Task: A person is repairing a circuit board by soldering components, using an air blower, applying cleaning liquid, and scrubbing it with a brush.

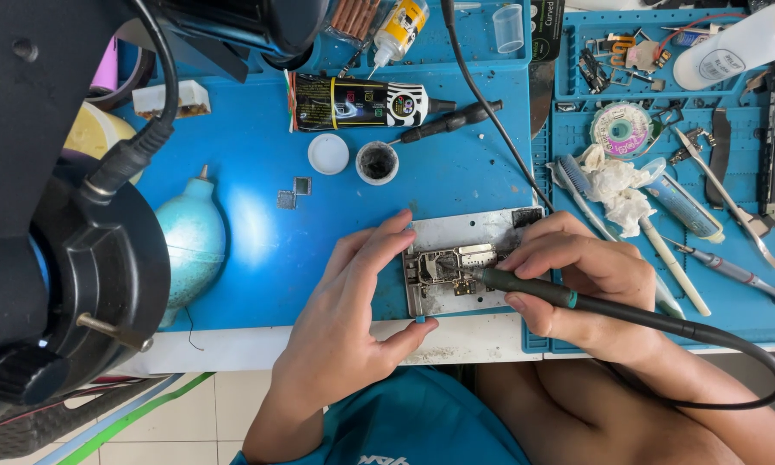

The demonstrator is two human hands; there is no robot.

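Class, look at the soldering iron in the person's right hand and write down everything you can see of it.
The soldering iron is a slim tool with a dark green handle, a teal ring and a thick black cable that loops off to the right. It lies nearly level, its thin metal tip pointing left onto the circuit board on the metal plate. The right hand holds it like a pen; the left hand steadies the plate.

Lots of clutter on the blue mat (250,258) here: a teal rubber air blower (189,241) on the left, a small open jar of dark paste (376,162) with its white lid (328,153) just beside it, and a black tube (362,102) lying above those. Off to the right there's a crumpled white tissue (620,191), a toothbrush (577,185), a solder wick spool (621,129) and a white bottle (736,47). The big black microscope (52,198) fills the left side.
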